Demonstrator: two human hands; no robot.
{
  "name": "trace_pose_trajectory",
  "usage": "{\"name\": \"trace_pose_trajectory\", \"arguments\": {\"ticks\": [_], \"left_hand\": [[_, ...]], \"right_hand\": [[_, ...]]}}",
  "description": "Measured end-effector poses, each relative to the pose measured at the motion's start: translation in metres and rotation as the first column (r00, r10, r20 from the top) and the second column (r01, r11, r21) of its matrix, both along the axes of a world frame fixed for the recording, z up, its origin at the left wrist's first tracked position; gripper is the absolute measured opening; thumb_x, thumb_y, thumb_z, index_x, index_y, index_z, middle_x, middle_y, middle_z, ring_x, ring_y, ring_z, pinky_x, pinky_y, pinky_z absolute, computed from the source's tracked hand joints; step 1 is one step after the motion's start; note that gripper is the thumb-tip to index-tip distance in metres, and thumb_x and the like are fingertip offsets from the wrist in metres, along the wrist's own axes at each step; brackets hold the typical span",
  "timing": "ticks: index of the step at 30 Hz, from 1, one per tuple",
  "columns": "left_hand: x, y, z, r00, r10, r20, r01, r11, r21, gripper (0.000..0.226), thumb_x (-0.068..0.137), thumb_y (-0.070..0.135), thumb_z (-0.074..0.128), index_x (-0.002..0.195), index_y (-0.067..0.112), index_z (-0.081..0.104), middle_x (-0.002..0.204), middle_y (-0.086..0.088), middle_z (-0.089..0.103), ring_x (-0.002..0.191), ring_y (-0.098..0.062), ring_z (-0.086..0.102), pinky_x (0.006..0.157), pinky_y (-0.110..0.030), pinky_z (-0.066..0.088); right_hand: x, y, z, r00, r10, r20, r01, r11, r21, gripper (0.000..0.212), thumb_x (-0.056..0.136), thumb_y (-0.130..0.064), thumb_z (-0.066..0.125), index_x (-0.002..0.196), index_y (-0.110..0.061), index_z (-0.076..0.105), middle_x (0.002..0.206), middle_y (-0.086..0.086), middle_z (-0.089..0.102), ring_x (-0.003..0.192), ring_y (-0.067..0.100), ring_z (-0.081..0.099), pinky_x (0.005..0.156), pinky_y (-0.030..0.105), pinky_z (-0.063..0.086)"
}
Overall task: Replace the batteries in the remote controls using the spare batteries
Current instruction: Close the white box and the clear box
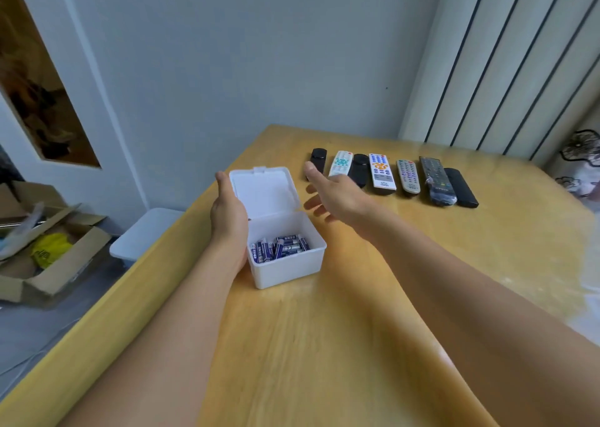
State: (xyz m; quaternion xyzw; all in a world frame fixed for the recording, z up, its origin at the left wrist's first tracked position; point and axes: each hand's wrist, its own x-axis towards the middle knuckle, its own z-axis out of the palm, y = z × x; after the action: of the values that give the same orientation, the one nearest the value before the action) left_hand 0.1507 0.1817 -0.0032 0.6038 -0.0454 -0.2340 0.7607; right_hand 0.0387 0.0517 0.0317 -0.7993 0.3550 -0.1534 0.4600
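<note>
While left hand [228,214] steadies white plastic box [285,264] | right hand [337,196] fingers spread

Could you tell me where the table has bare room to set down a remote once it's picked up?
Bare wood lies between the white box and the table's near edge, and right of the box, in front of the row of remotes. The far edge, along that row, is crowded.

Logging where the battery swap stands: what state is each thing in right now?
white box: lid open, upright
spare batteries: lying loose in the box
remote controls: in a row, untouched
left hand: open, against the box's side
right hand: open, holds nothing
</note>
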Motion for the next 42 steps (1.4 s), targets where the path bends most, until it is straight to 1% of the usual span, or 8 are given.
{"name": "trace_pose_trajectory", "arguments": {"ticks": [6, 13, 19, 26, 32, 36, 38, 42], "left_hand": [[-0.043, 0.004, 0.009, 0.969, -0.189, 0.160, 0.196, 0.980, -0.031, 0.050, 0.106, 0.050, 0.036, 0.081, 0.020, 0.068, 0.080, 0.001, 0.073, 0.077, -0.018, 0.068, 0.078, -0.034, 0.051], [-0.061, 0.036, 0.014, 0.536, -0.758, 0.372, 0.639, 0.652, 0.408, 0.037, 0.078, 0.024, 0.062, 0.112, 0.030, 0.075, 0.117, -0.003, 0.074, 0.107, -0.020, 0.067, 0.092, -0.031, 0.046], [-0.092, 0.041, 0.006, 0.277, -0.753, 0.597, 0.062, 0.634, 0.771, 0.047, 0.104, 0.045, 0.039, 0.150, 0.037, 0.037, 0.152, 0.007, 0.040, 0.138, -0.022, 0.038, 0.112, -0.039, 0.035], [-0.083, 0.044, -0.007, 0.159, -0.728, 0.666, 0.071, 0.682, 0.728, 0.086, 0.083, 0.071, 0.029, 0.153, 0.021, 0.039, 0.142, 0.001, 0.048, 0.130, -0.025, 0.043, 0.110, -0.037, 0.035], [-0.100, 0.006, 0.011, 0.091, -0.849, 0.520, 0.247, 0.526, 0.814, 0.083, 0.085, 0.068, 0.057, 0.156, 0.033, 0.030, 0.155, 0.011, 0.034, 0.145, -0.017, 0.025, 0.116, -0.037, 0.027], [-0.126, -0.043, 0.035, -0.013, -0.906, 0.424, 0.226, 0.410, 0.884, 0.074, 0.089, 0.055, 0.063, 0.154, 0.037, 0.033, 0.165, 0.013, 0.022, 0.152, -0.017, 0.010, 0.123, -0.043, 0.014], [-0.158, -0.063, 0.053, 0.014, -0.834, 0.552, 0.230, 0.540, 0.810, 0.077, 0.080, 0.058, 0.058, 0.151, 0.033, 0.041, 0.161, 0.011, 0.029, 0.150, -0.017, 0.018, 0.121, -0.044, 0.018], [-0.249, -0.090, 0.063, 0.264, -0.697, 0.666, 0.560, 0.673, 0.483, 0.051, 0.099, 0.044, 0.054, 0.145, 0.021, 0.050, 0.144, 0.009, 0.044, 0.130, -0.009, 0.043, 0.106, -0.030, 0.035]], "right_hand": [[-0.059, 0.035, -0.005, 0.909, -0.111, 0.402, -0.157, 0.801, 0.577, 0.071, 0.093, -0.077, 0.029, 0.120, -0.028, 0.071, 0.124, -0.004, 0.069, 0.120, 0.020, 0.059, 0.098, 0.045, 0.045], [-0.114, 0.054, -0.016, 0.942, 0.108, 0.316, -0.150, 0.983, 0.111, 0.021, 0.096, -0.020, 0.063, 0.109, -0.026, 0.078, 0.138, -0.009, 0.059, 0.126, 0.008, 0.053, 0.107, 0.034, 0.041], [-0.120, 0.069, -0.036, 0.952, 0.261, 0.160, -0.192, 0.915, -0.354, 0.039, 0.109, -0.031, 0.039, 0.145, -0.028, 0.052, 0.160, -0.005, 0.037, 0.147, 0.005, 0.030, 0.113, 0.023, 0.026], [-0.122, 0.071, -0.044, 0.986, 0.166, -0.033, -0.157, 0.818, -0.554, 0.047, 0.108, -0.048, 0.023, 0.153, -0.040, 0.034, 0.165, -0.016, 0.021, 0.145, 0.014, 0.036, 0.105, 0.032, 0.034], [-0.172, 0.047, -0.004, 0.977, -0.005, 0.212, 0.118, 0.844, -0.524, 0.042, 0.102, -0.038, 0.053, 0.140, -0.019, 0.056, 0.146, -0.004, 0.051, 0.126, 0.013, 0.054, 0.101, 0.036, 0.051], [-0.278, 0.005, 0.055, 0.783, -0.260, 0.565, 0.606, 0.525, -0.598, 0.015, 0.093, -0.022, 0.063, 0.103, -0.017, 0.074, 0.100, -0.004, 0.067, 0.087, 0.005, 0.064, 0.075, 0.016, 0.054], [-0.347, -0.027, 0.068, 0.549, -0.478, 0.685, 0.836, 0.310, -0.453, 0.020, 0.086, -0.026, 0.058, 0.099, -0.022, 0.073, 0.097, -0.003, 0.066, 0.087, 0.009, 0.064, 0.079, 0.025, 0.054], [-0.434, -0.082, 0.045, 0.369, -0.899, 0.235, 0.929, 0.354, -0.104, 0.051, 0.090, -0.042, 0.045, 0.110, -0.002, 0.068, 0.111, 0.025, 0.065, 0.106, 0.038, 0.062, 0.089, 0.045, 0.049]]}}
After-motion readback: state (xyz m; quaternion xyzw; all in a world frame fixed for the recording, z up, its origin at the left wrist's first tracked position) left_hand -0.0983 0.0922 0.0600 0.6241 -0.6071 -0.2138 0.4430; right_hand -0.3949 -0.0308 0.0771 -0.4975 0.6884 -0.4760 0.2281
